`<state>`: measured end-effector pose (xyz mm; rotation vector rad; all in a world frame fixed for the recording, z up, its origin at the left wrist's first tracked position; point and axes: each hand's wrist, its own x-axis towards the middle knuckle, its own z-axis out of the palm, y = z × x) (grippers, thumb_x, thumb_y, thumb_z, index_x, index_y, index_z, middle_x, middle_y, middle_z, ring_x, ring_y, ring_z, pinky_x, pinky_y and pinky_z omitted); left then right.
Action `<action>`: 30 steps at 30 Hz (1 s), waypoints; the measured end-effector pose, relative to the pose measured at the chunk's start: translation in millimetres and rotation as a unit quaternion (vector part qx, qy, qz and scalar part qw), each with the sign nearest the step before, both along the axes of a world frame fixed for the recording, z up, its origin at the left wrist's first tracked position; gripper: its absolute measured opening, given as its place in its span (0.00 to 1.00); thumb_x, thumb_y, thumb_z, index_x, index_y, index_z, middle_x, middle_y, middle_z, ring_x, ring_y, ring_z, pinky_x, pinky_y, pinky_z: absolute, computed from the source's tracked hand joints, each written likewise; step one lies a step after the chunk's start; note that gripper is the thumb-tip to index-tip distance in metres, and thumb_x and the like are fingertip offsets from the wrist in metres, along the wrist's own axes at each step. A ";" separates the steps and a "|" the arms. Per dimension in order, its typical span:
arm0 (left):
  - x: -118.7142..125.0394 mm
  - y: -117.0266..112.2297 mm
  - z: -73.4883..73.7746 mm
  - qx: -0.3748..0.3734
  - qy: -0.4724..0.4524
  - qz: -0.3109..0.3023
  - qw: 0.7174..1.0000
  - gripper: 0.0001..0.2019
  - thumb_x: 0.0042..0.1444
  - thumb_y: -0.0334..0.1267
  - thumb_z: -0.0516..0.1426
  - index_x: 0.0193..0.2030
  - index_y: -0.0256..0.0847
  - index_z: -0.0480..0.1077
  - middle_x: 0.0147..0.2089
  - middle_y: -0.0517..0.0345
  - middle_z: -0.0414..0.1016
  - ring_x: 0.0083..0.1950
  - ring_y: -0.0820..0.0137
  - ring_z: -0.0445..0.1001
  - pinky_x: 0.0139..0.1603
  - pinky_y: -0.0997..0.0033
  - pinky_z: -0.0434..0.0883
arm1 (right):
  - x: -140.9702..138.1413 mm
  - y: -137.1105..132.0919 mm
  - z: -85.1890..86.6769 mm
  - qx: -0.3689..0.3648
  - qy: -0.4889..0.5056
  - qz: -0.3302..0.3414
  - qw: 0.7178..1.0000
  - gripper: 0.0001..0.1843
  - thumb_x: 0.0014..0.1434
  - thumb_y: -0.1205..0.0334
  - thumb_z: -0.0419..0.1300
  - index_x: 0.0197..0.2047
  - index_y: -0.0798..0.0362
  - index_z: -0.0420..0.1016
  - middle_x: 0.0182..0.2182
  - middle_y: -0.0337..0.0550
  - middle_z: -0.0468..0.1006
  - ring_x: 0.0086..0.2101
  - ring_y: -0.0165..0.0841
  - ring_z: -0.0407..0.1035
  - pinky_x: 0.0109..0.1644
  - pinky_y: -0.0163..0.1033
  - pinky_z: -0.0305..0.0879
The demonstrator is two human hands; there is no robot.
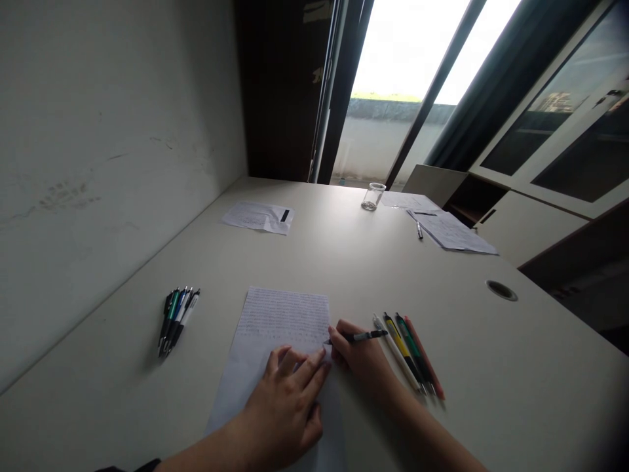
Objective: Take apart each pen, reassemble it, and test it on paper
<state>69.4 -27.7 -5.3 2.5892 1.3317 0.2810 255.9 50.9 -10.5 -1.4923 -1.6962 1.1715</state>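
A sheet of paper [275, 328] covered in handwritten lines lies on the table in front of me. My left hand [287, 406] rests flat on its lower part, fingers stretched out. My right hand [361, 359] sits at the sheet's right edge, closed around a black pen [361, 336] whose tip touches the paper. Just right of that hand lies a row of several coloured pens [410, 354]. A second bunch of pens [177, 318] lies to the left of the sheet.
The pale table [344, 262] meets a wall on the left. Farther back lie a folded paper [258, 216], a small glass jar [373, 195] and more sheets with a pen [449, 231]. A cable hole [501, 290] sits at right.
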 end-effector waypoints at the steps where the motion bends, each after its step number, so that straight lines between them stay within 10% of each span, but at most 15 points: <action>1: 0.0 0.1 0.1 -0.002 -0.002 0.000 1.000 0.28 0.65 0.44 0.48 0.71 0.47 0.53 0.73 0.61 0.53 0.63 0.58 0.59 0.68 0.46 0.50 | -0.1 -0.1 0.3 0.001 -0.002 0.002 1.000 0.21 0.61 0.49 0.54 0.21 0.50 0.62 0.16 0.35 0.69 0.18 0.30 0.61 0.23 0.34 0.56; 12: -1.9 0.0 0.3 -0.005 -0.008 -0.008 1.000 0.27 0.66 0.46 0.46 0.71 0.48 0.53 0.72 0.61 0.55 0.63 0.57 0.59 0.68 0.44 0.50 | 12.4 0.7 0.5 0.129 0.002 -0.087 0.988 0.21 0.64 0.48 0.51 0.23 0.48 0.62 0.19 0.37 0.67 0.24 0.35 0.62 0.30 0.38 0.59; 19: -2.4 -1.4 0.7 -0.014 -0.014 -0.008 1.000 0.27 0.65 0.45 0.48 0.71 0.49 0.53 0.73 0.61 0.54 0.63 0.58 0.59 0.68 0.44 0.49 | 16.9 -1.8 -8.2 0.074 0.140 -0.159 0.974 0.16 0.61 0.45 0.59 0.37 0.49 0.63 0.20 0.30 0.63 0.19 0.29 0.57 0.21 0.34 0.56; 24: -3.0 -0.9 1.6 -0.009 -0.010 -0.009 1.000 0.27 0.65 0.44 0.48 0.71 0.49 0.53 0.73 0.61 0.54 0.64 0.59 0.59 0.68 0.45 0.50 | 15.8 -5.3 -3.3 0.071 0.190 -0.192 0.960 0.39 0.56 0.46 0.65 0.64 0.50 0.55 0.23 0.29 0.66 0.19 0.28 0.58 0.17 0.30 0.57; 30: -3.6 -2.0 0.1 0.008 -0.002 -0.013 1.000 0.27 0.66 0.46 0.48 0.70 0.48 0.54 0.72 0.61 0.56 0.63 0.59 0.59 0.68 0.47 0.51 | 18.9 -11.2 -0.6 0.069 0.198 -0.214 0.954 0.48 0.54 0.47 0.66 0.70 0.47 0.48 0.25 0.31 0.68 0.19 0.26 0.60 0.15 0.27 0.57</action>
